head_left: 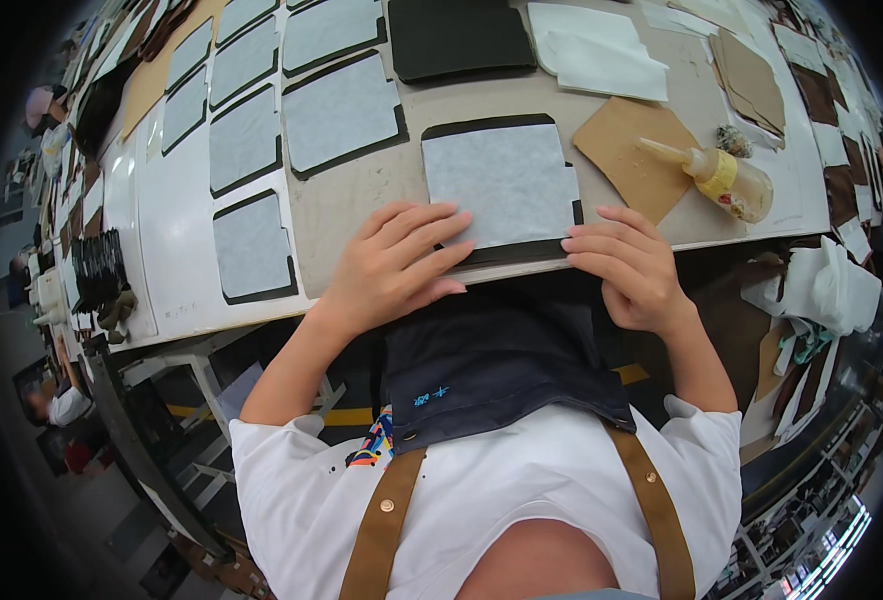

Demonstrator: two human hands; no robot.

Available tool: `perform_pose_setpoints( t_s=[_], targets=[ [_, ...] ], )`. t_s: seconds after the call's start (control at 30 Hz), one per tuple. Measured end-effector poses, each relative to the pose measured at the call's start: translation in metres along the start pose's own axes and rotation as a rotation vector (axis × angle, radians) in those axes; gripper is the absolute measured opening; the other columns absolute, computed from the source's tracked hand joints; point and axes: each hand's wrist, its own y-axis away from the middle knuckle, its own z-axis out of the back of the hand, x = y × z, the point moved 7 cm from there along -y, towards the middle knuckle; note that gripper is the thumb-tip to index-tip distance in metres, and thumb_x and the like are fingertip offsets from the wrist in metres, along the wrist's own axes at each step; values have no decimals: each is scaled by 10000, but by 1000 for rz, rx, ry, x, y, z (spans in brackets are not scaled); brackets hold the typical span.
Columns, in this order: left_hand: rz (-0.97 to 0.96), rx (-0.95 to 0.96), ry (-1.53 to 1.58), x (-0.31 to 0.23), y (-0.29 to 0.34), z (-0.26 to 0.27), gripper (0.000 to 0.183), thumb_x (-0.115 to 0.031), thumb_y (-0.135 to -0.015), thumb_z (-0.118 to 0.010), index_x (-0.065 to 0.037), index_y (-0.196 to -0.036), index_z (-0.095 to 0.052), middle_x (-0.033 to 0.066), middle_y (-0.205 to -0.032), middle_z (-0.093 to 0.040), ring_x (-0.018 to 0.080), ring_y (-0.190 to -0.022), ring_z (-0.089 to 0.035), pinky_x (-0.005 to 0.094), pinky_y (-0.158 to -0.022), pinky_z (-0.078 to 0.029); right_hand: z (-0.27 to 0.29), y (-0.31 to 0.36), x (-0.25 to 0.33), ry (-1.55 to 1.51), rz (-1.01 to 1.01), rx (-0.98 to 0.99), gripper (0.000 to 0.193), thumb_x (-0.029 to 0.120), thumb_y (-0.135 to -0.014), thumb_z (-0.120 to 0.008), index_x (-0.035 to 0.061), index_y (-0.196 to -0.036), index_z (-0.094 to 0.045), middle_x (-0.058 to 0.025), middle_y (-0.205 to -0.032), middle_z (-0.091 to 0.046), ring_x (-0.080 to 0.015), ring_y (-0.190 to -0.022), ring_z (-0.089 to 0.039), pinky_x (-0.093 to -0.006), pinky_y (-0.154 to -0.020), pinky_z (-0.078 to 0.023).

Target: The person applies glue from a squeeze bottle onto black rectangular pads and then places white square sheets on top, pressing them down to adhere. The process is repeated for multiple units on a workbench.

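Observation:
A black leather-like panel faced with a pale grey-white sheet (502, 175) lies at the table's front edge, its dark border showing along the top and bottom. My left hand (407, 255) rests at its lower left corner, fingers spread and stretched out, thumb apart near the table edge. At the lower right corner, the fingertips of my right hand (630, 262) touch the panel beside its small dark tab. Those fingers are stretched out and slightly bent, with the thumb lower down. Neither hand closes round anything. Whether another layer lies beneath the panel is hard to tell.
Several similar faced panels (340, 110) lie in rows to the left. Behind stand a black stack (460, 40) and white sheets (597, 50). A glue bottle (732, 183) with a long nozzle lies on a tan sheet (627, 150) at right. A white bag (827, 285) hangs beyond.

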Motion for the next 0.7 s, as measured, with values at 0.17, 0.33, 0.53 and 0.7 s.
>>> perform_pose_setpoints(
  t_s=[0.17,0.33,0.53,0.7],
  targets=[
    [-39,-71,-19,4,5,9,324,-376,-917,-679,-88,-1058,-721,78,-1208,-715,268,-1128,-674,410,-948,-499,5,-11,-7,114,-105,-107,376,0,-794,-665,12,-1170,-672,-114,-1273,-668,-289,-1231,-623,-477,-1087,-461],
    [-30,-119,0,6,5,10,309,-368,-927,-672,-69,-986,-727,86,-1140,-734,267,-1070,-696,404,-893,-523,-7,-24,-11,202,-210,47,603,305,-851,-758,7,-1347,-588,-142,-1446,-571,-310,-1395,-495,-493,-1180,-343],
    [50,-121,25,16,2,11,296,-340,-836,-756,-74,-959,-713,37,-1121,-722,220,-1076,-688,351,-875,-527,-4,-16,-23,309,-285,5,803,469,-840,-734,-12,-1439,-499,-152,-1524,-494,-307,-1450,-422,-487,-1224,-274],
    [139,-78,-74,13,-23,1,486,-383,-828,-754,-55,-1179,-685,73,-1327,-650,257,-1231,-611,404,-1006,-475,-21,-36,-22,228,-247,163,919,550,-845,-697,-18,-1507,-408,-160,-1590,-402,-309,-1495,-343,-479,-1239,-244]
  ],
)
